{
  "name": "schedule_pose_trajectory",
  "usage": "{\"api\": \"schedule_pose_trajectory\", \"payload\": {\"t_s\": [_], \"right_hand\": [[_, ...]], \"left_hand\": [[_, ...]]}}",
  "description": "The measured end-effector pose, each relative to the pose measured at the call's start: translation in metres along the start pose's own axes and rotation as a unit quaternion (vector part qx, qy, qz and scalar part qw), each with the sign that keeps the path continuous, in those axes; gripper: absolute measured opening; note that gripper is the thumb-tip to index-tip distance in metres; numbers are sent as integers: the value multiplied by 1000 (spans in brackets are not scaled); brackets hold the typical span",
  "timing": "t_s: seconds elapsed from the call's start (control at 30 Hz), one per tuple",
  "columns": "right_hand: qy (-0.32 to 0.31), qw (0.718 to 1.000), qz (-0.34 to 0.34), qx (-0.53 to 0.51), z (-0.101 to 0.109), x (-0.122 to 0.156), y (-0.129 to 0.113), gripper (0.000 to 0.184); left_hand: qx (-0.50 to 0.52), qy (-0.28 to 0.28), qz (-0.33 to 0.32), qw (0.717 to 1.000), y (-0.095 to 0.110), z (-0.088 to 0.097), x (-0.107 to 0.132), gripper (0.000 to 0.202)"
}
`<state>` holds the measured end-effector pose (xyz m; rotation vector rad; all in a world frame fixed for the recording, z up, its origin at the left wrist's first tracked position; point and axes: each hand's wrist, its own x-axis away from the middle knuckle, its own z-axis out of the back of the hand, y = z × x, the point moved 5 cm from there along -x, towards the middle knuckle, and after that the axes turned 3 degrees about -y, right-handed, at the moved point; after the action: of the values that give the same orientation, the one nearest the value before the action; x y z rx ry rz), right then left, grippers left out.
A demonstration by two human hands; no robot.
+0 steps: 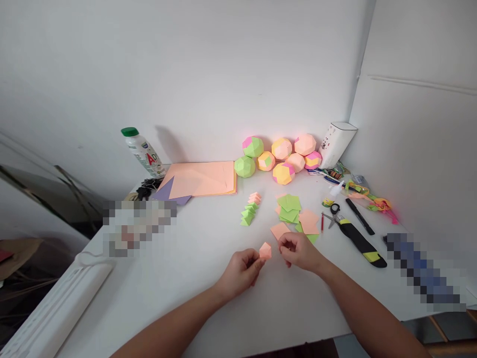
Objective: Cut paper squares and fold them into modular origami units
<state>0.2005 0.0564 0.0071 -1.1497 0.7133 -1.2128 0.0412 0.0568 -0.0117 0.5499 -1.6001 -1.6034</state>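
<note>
Left hand (240, 273) angles inward, pinching a pink paper (265, 250) upright above the desk (261, 323); right hand (298, 252), just beside it, curls its fingers, whether gripping anything I cannot tell

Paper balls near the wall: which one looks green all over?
The leftmost paper ball, beside the peach sheet: every visible face is green. The other balls all show some pink, yellow or peach.
</note>
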Motion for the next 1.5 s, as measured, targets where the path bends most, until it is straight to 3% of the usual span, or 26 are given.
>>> {"api": "schedule_pose_trajectory", "payload": {"t_s": [0.1, 0.23, 0.37, 0.53, 0.7, 0.83, 1.03, 1.37, 1.5], "right_hand": [[-37, 999, -14, -36, -8, 0, 1, 1], [-74, 995, -14, -72, -23, 4, 2, 14], [-41, 991, -13, -124, -17, 3, 1, 17], [-27, 984, -20, -173, -11, -1, 4, 21], [-31, 982, -22, -187, -17, -1, 9, 24], [-46, 986, -1, -162, -24, 1, 7, 23], [-78, 991, 1, -109, -28, 1, 8, 23], [-19, 994, 89, -53, -21, 4, -9, 23], [-9, 989, 143, 27, -20, 5, -14, 7]], "left_hand": [[16, -6, 10, 1000, 0, 0, 0, 38], [22, -5, 23, 999, -1, 0, -1, 38], [41, 18, 34, 998, -2, 2, -1, 39], [106, 11, -23, 994, 2, 2, -3, 37], [71, 16, -7, 997, -5, 2, -1, 42], [95, -4, -23, 995, -2, 0, -1, 38], [112, 14, -29, 993, 1, 2, -3, 36], [157, -8, -22, 987, 6, 1, -3, 28], [208, 2, -18, 978, -2, 4, -7, 27]]}}
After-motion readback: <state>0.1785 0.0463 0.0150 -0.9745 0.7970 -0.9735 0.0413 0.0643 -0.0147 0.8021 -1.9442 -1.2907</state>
